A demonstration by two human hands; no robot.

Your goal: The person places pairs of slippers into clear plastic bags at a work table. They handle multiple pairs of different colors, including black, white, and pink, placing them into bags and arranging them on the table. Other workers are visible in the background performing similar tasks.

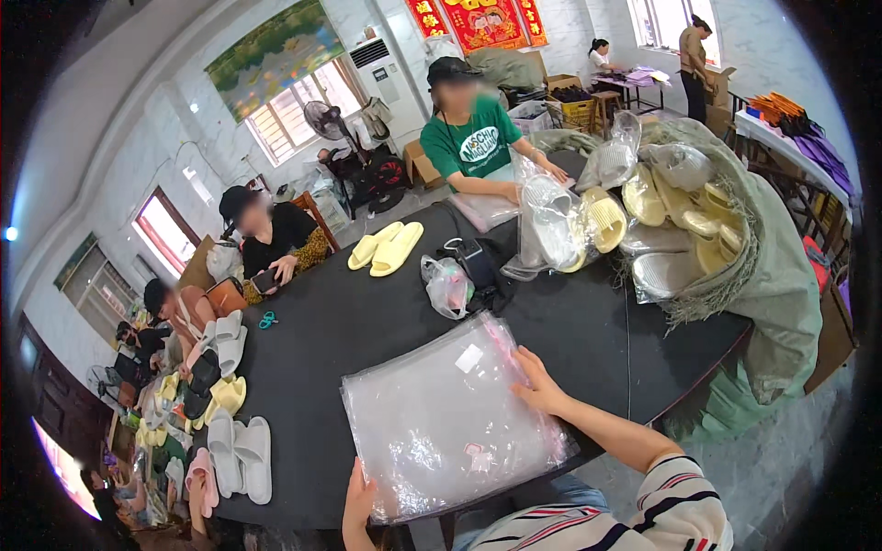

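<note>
A stack of clear plastic bags [432, 404] lies on the near part of the black table, its right edge tinted pink. My right hand [540, 384] grips that pink edge near its upper end. At the lower left side, my left hand [359, 496] holds the stack by its edge, part of the fingers hidden. A small white label [469, 358] shows on the top bag. Beyond the stack lie a knotted clear bag [447, 286] with small things inside and a black pouch [478, 262].
Yellow slippers [395, 250] and grey-white slippers [253, 459] sit on the black table [322, 358]. At right, a green sack [772, 275] spills bagged slippers [661, 271]. Across the table a person in green [473, 138] handles bags; other people sit along the left.
</note>
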